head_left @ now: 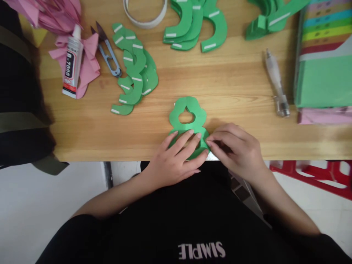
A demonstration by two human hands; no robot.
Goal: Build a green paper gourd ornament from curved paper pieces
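Observation:
A green foam cutout [187,110], made of curved pieces joined into two rings, lies at the table's near edge. My left hand [176,159] rests flat on its lower ring, fingers stretched out and pressing it down. My right hand [239,152] sits just to the right, fingertips pinched together at the cutout's right edge, where a small white strip [212,157] shows beneath. What the pinch holds is too small to make out.
Piles of green curved foam pieces with white tape strips [136,73] [195,24] [271,16] lie further back. A glue tube [71,62], thread snips [107,51], a tape roll [145,14], pink foam pieces [88,69], a clear pen-like tool [276,82] and stacked coloured foam sheets [324,58] surround them.

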